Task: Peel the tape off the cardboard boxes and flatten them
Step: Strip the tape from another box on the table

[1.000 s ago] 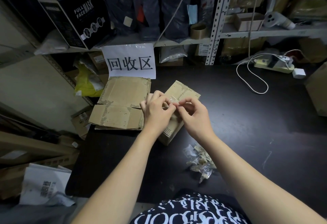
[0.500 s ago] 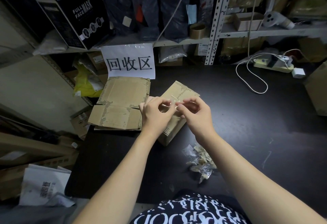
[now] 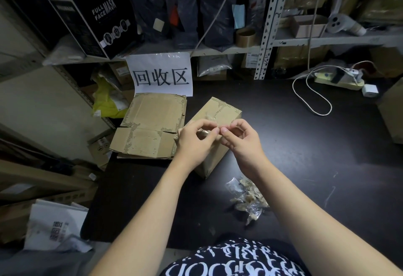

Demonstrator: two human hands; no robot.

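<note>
The left hand and right hand meet tip to tip above the cardboard box, both with fingers curled; the left thumb and forefinger are pressed together and touch the right thumb, and between these tips they pinch a strip of clear tape; the strip is thin and see-through, so how much of it each hand grips is hard to tell; it rises a little beyond the fingertips, over the box's top face, and whether its far end sticks to the cardboard cannot be told; the box stands directly under and beyond the fingers, unflattened, one corner toward the person below the wrists, its top edge marked with dashed lines; neither palm plainly rests on it; just to the left of the left knuckles lies a stack of flattened cardboard, close to the box; nearer the person than the right wrist, a pile of crumpled peeled tape lies on the dark table; beyond the fingers and to the left, a white paper sign hangs from the shelf edge; well to the right of the fingers a white cable loops across the table.
</note>
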